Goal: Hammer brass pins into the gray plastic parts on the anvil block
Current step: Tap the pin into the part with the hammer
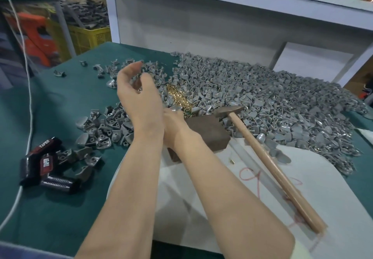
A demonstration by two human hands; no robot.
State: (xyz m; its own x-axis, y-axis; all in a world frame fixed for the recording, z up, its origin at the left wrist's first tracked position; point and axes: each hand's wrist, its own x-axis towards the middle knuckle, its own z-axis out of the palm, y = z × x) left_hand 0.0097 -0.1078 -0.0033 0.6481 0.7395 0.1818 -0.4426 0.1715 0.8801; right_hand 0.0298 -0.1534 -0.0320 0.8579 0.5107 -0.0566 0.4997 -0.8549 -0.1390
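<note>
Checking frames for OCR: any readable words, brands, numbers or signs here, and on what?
"TAPER": white letters on the upper small black-and-red packet, left on the green table cover.
Second black-and-red packet just below: white print on its red label, too blurred to read.
Wooden-handled hammer, pile of gray plastic parts, brown anvil block: no text visible.

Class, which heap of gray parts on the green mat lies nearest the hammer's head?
The big heap at the right: the hammer head lies at its edge; the smaller heaps lie left of the anvil block.
</note>
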